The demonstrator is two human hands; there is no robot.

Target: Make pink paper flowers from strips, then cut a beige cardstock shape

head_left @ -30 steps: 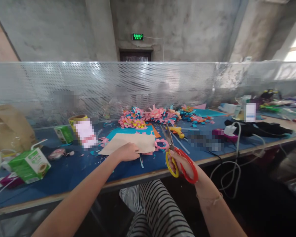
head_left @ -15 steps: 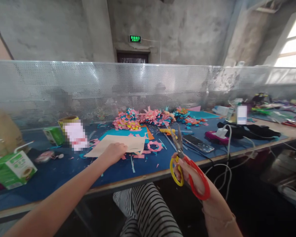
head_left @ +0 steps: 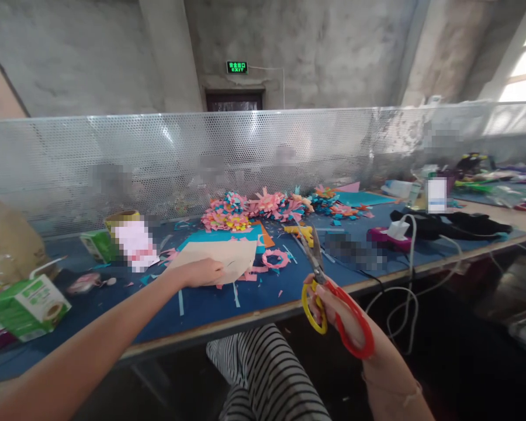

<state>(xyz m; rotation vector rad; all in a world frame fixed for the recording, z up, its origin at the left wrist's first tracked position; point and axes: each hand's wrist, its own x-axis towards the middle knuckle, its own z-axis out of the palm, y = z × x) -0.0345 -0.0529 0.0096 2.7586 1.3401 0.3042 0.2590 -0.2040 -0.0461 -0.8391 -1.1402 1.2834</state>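
My left hand [head_left: 205, 272] is over a pale peach sheet of paper [head_left: 201, 251], its fingers curled on the near part of the sheet. A blue sheet [head_left: 190, 238] lies under it. My right hand [head_left: 326, 301] holds scissors [head_left: 319, 272] with one yellow and one red handle, above the table's front edge. The scissor blades stand a little apart, point away from me, and have nothing visible between them. A pink fringed paper strip [head_left: 275, 259] lies in a loop between my hands.
Bunched paper flowers [head_left: 267, 206] lie along the perforated metal screen [head_left: 135, 152]. A yellow object [head_left: 304, 235] is near the blades. At left stand a green drink carton [head_left: 30, 307] and a tape roll [head_left: 121, 221]. At right are a tissue pack [head_left: 390, 238] and a white cable [head_left: 412, 275].
The peach sheet has turned a little under my left hand, and its right edge looks different. My right hand keeps the scissors in nearly the same place. The view has shifted slightly.
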